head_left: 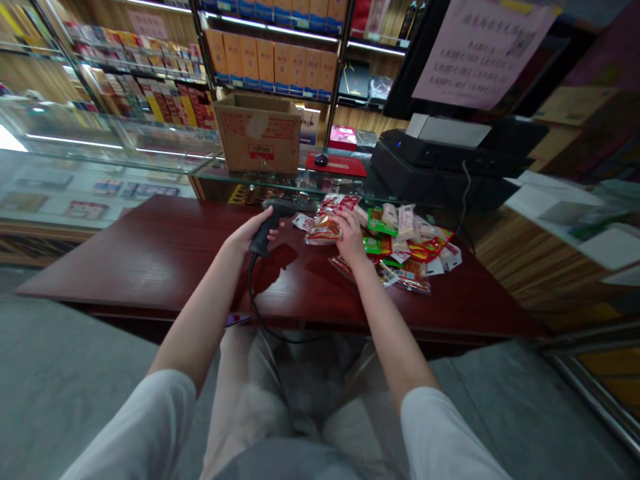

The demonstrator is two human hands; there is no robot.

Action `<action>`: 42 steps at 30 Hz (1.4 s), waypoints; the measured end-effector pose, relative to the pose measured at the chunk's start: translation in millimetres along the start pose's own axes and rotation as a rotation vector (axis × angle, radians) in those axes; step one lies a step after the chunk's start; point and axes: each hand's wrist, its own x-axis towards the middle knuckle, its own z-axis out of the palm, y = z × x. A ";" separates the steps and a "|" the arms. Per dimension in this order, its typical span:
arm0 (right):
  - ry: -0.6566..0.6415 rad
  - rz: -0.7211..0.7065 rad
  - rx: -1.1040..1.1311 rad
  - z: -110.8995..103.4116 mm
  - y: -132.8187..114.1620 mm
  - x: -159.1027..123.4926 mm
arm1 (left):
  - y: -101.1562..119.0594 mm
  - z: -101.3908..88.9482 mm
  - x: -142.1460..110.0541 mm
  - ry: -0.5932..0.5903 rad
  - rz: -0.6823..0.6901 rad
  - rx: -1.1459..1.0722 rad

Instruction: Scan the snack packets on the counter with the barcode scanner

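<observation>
My left hand (253,230) is wrapped round the handle of a black barcode scanner (265,230), whose head points right. Its cable hangs over the table's front edge. With my right hand (349,233) I grip a snack packet (323,229) with orange-brown contents, just to the right of the scanner head. The fingers lie over its right end. Right of that hand is a pile of snack packets (405,233) in green, red and clear wrappers, spread loosely over one another.
The dark red wooden table (175,247) spans the front. A cardboard box (260,137) stands on the glass counter behind it. Black equipment (450,160) and a screen (415,60) with a pink notice (480,57) are at the back right. Stocked shelves (273,63) line the wall.
</observation>
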 end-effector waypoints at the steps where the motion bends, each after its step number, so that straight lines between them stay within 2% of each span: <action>1: -0.019 0.000 -0.012 -3.3 -0.3 -5.7 | -3.8 1.1 -2.5 -0.015 -0.013 0.003; 4: -0.042 0.020 -0.054 -12.4 -1.8 -24.7 | -15.6 7.8 -12.0 -0.048 -0.041 0.032; 7: -0.008 0.050 -0.086 -20.3 -2.1 -40.8 | -22.0 21.2 -19.4 -0.045 0.002 0.059; 12: 0.043 0.088 -0.099 -32.5 3.8 -59.9 | -16.2 49.5 -19.9 0.031 0.092 0.149; 15: 0.090 0.121 -0.103 -37.3 9.8 -68.2 | -13.7 63.0 -17.6 0.103 0.050 0.315; 17: 0.136 0.141 -0.102 -38.1 13.5 -71.8 | -16.9 69.5 -16.8 0.107 -0.002 0.397; 24: 0.297 0.270 -0.033 -33.3 26.7 -78.1 | -43.2 76.3 -11.8 0.035 -0.108 0.446; 30: 0.364 0.312 0.013 -31.1 35.6 -82.1 | -50.0 82.5 -13.0 -0.102 -0.249 0.467; 36: 0.373 0.346 0.017 -29.7 35.8 -83.2 | -54.9 100.1 -14.0 -0.141 -0.383 0.453; 42: 0.296 0.385 -0.022 -33.6 31.7 -82.3 | -60.1 102.4 -6.9 -0.087 -0.379 0.399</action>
